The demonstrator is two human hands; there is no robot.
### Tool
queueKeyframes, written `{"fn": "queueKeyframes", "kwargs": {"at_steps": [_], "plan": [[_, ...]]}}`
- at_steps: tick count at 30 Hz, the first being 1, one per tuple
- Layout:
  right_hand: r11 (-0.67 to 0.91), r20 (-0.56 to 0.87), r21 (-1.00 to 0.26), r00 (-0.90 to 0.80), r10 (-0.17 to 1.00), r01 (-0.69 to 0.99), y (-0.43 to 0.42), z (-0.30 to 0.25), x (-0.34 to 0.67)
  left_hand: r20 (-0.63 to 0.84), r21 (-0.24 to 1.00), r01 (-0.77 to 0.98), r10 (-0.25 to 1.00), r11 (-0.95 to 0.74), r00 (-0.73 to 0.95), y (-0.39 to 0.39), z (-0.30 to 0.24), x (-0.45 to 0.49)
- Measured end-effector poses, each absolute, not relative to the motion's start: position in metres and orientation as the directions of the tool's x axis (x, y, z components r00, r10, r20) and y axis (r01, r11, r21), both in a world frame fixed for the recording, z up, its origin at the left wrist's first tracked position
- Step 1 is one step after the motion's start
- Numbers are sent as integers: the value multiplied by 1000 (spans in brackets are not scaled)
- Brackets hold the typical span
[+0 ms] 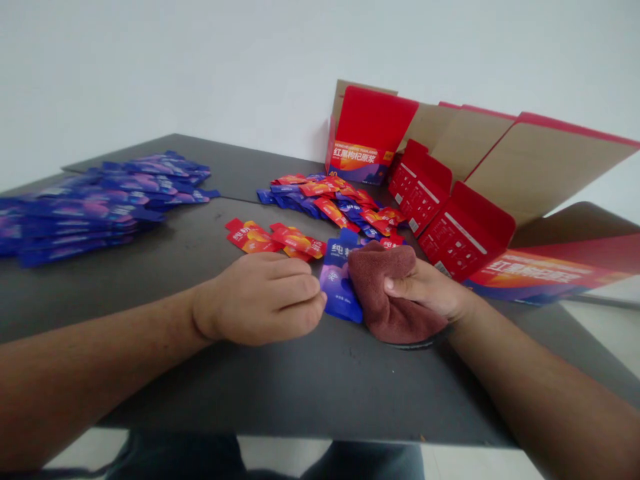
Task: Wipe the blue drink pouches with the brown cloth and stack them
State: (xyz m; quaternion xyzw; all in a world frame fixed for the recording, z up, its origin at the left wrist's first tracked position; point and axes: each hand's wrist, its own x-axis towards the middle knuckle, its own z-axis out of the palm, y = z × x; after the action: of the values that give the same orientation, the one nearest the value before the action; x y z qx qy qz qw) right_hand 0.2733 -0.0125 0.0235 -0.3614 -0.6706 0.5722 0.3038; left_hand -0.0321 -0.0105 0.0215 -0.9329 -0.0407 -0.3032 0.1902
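Observation:
My left hand [267, 297] is closed, its thumb and fingertips pinching the left edge of a blue sachet [340, 283] with white print and a purple picture. The sachet is held up over the table, its face turned toward me. My right hand [430, 290] grips a folded brown cloth [383, 293], with the thumb on top. That cloth lies against the sachet's right side and covers part of it. Just behind my left hand, a few red sachets [247, 235] with orange pictures lie on the table.
The dark grey table [295, 390] stands against a white wall. At the left is a large stack of blue sachets [95, 207]. A mixed heap of red and blue sachets [335, 203] lies at the back centre. Open red cartons [367, 127] with raised flaps stand at the right.

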Motion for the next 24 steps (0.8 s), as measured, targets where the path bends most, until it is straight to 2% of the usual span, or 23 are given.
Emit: {"fn": "queueKeyframes", "kwargs": {"at_steps": [2, 4, 6, 7, 9, 11, 14, 16, 20, 22, 24], "plan": [[65, -17, -989, -539, 842, 132, -15, 28, 274, 651, -130, 234, 95, -963, 753, -7, 15, -32], [67, -15, -988, -521, 853, 138, -18, 31, 274, 689, 190, 354, 381, -916, 617, -4, 10, -30], [91, 5, -986, -520, 854, 141, -19, 32, 274, 553, 543, 407, 678, -734, 485, -1, 9, -25], [104, 11, -984, -536, 844, 143, -20, 33, 274, 435, 688, 386, 775, -614, 458, 0, 9, -22], [129, 17, -980, -576, 817, 154, -19, 33, 273, 221, 873, 292, 851, -391, 477, 0, 11, -17], [149, 19, -976, -620, 785, 160, -19, 35, 270, 115, 940, 222, 851, -261, 512, -1, 14, -11], [157, 26, -978, -664, 748, 138, -20, 40, 266, 87, 948, 227, 868, -223, 488, -3, 16, -5], [139, 23, -983, -661, 750, 124, -21, 42, 265, 60, 961, 215, 889, -174, 455, -4, 16, -1], [129, 11, -982, -641, 767, 137, -23, 43, 267, -67, 995, 92, 881, 27, 468, -6, 15, 8], [153, 18, -977, -655, 756, 149, -23, 42, 269, -76, 996, 86, 876, 40, 477, -7, 14, 11], [165, 25, -975, -663, 748, 149, -23, 41, 270, -37, 992, 126, 886, -25, 462, -7, 11, 12]]}}
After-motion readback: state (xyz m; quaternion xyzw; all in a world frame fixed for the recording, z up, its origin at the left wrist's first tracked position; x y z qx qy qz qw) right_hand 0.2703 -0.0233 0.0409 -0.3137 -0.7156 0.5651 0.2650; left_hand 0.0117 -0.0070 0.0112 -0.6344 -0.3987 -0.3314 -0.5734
